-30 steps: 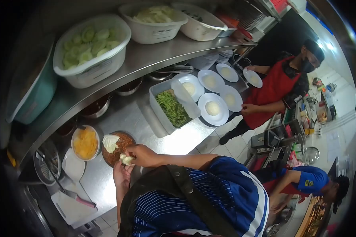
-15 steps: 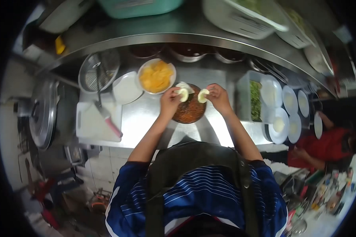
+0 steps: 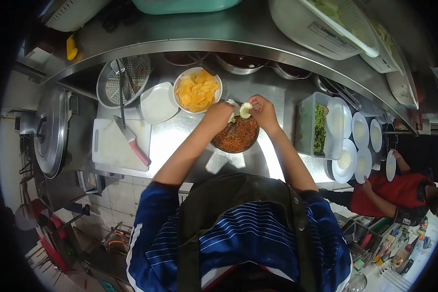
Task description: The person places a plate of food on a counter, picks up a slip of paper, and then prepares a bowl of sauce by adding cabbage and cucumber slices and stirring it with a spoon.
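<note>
Meeting over bowl (image 3: 236, 138) (wrists bent): left hand (image 3: 220, 113), right hand (image 3: 263, 112).

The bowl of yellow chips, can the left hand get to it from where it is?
Probably yes. The left hand is over the far rim of the reddish-brown dish, and the bowl of yellow chips sits just beyond it on the steel counter, uncovered, with nothing between them. The hand seems to hold a pale food piece, though.

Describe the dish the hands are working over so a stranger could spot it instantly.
On the steel counter, under the curved shelf, look right of the white cutting board. The round bowl of reddish-brown crumbly food sits below the white bowl of yellow chips; it alone is dark red.
</note>
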A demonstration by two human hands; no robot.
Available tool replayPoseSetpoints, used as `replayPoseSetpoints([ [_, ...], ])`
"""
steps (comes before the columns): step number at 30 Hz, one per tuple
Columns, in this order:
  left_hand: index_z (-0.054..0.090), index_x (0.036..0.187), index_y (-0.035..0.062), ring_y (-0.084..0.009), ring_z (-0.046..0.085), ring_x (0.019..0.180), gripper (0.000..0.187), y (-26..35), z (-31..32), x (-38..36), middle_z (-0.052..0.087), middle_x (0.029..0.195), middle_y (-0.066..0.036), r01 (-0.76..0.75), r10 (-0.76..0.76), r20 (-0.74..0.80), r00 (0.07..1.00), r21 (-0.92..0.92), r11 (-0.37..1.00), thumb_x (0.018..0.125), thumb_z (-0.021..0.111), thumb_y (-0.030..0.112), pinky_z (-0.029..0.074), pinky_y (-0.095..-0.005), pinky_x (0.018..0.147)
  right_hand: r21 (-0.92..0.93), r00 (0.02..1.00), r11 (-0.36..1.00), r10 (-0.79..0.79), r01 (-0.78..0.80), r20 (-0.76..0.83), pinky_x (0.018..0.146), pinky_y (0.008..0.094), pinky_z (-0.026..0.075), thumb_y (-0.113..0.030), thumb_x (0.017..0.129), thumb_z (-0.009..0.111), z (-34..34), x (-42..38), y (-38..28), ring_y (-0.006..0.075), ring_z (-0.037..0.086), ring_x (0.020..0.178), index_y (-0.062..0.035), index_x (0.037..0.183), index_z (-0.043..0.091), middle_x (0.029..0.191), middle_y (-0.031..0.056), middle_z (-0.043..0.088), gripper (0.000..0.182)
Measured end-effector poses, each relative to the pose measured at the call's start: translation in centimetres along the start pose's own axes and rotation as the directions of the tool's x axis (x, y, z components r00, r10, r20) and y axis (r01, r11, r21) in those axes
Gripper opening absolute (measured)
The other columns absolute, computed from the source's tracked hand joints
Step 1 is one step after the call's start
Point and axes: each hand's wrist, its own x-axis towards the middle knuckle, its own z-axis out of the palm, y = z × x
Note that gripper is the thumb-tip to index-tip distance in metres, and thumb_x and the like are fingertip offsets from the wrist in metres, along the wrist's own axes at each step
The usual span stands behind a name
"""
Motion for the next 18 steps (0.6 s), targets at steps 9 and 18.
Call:
replayPoseSetpoints([
  [9,0.064,0.075,0.0076,-0.023,0.055,0.087,0.015,-1.1,-0.2,1.1,0.059,0.087,-0.005,-0.203,0.222,-0.213,0.952,0.104,0.974,0.065,0.053,0.003,0.041,-0.0346,0.073,-0.076,0.999,0.997,0.011,-0.008,0.041,0.056,0.0227,0.043,0.007,0.064,0.062,-0.1,1.5,1.0,0.0101,0.053,0.06,-0.0025,0.081,0.055,0.07,0.0044,0.056,0.021],
  [18,0.063,0.089,0.0088,-0.0199,0.044,0.093,0.026,1.9,1.7,-3.3,0.051,0.096,-0.002,0.192,-0.14,-0.428,0.893,0.08,0.978,0.063,0.061,0.007,0.029,-0.0373,0.075,-0.086,0.995,0.996,-0.028,0.037,0.099,0.055,0.0258,0.044,0.003,0.061,0.065,2.9,2.5,2.5,0.0138,0.054,0.058,-0.0022,0.078,0.056,0.066,0.0064,0.058,0.019],
])
